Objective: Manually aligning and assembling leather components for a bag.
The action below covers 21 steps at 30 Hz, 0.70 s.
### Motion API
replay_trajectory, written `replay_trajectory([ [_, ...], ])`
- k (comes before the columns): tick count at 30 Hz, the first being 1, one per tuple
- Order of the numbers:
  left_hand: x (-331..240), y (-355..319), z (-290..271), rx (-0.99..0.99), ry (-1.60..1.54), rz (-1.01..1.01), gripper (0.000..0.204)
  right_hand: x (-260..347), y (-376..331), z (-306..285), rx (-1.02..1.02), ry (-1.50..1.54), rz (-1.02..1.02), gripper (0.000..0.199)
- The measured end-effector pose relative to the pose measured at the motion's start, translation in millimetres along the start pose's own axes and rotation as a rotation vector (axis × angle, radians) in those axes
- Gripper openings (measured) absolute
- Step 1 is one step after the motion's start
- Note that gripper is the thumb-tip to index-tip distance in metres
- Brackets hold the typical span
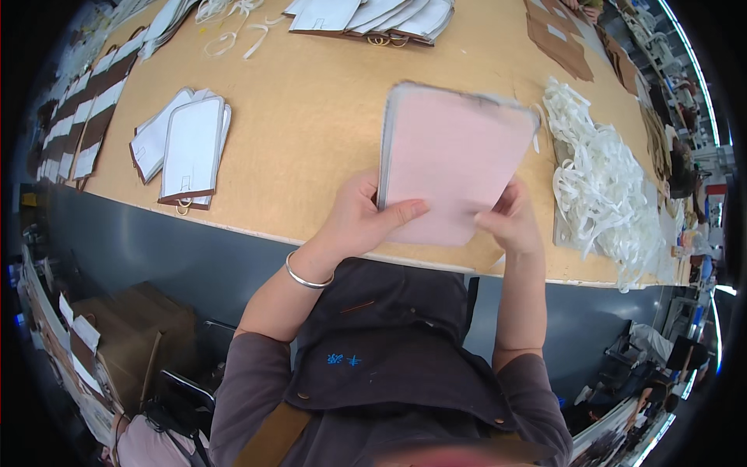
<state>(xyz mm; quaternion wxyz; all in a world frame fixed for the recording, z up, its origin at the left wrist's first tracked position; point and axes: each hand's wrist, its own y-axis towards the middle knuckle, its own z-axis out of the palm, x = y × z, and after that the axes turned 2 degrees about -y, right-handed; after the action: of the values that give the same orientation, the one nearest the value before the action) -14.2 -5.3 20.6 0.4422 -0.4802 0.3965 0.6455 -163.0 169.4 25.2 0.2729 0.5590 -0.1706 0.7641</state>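
A flat pale pink panel (459, 156) with rounded upper corners and a grey edge is held up over the near edge of the table. My left hand (373, 214) grips its lower left side, the thumb lying across the pink face and the fingers behind. At its lower right side, my right hand (510, 220) has hold of it too, thumb in front and slightly blurred. Behind the panel, the fingers of both hands are mostly hidden.
White-faced panels with brown edges and gold rings (193, 148) lie at the left; a larger stack of similar panels (373, 17) is at the far side. A heap of white ribbon (603, 187) covers the right. Brown pieces (559, 39) lie far right on the tan table (288, 117).
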Motion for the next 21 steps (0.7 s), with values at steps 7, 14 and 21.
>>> replay_trajectory([
  [7, 12.7, 3.3, 4.4, -0.028, -0.176, -0.057, 0.022, -29.3, -9.4, 4.5, -0.168, 0.112, 0.108, 0.036],
  [14, 23.0, 2.9, 6.1, -0.130, -0.126, -0.157, 0.020, -26.8, -13.9, 5.4, -0.209, 0.029, 0.084, 0.034],
  [21, 35.2, -5.2, 5.6, -0.243, -0.205, -0.129, 0.017, -20.2, -11.4, 22.7, -0.260, -0.096, 0.112, 0.034],
])
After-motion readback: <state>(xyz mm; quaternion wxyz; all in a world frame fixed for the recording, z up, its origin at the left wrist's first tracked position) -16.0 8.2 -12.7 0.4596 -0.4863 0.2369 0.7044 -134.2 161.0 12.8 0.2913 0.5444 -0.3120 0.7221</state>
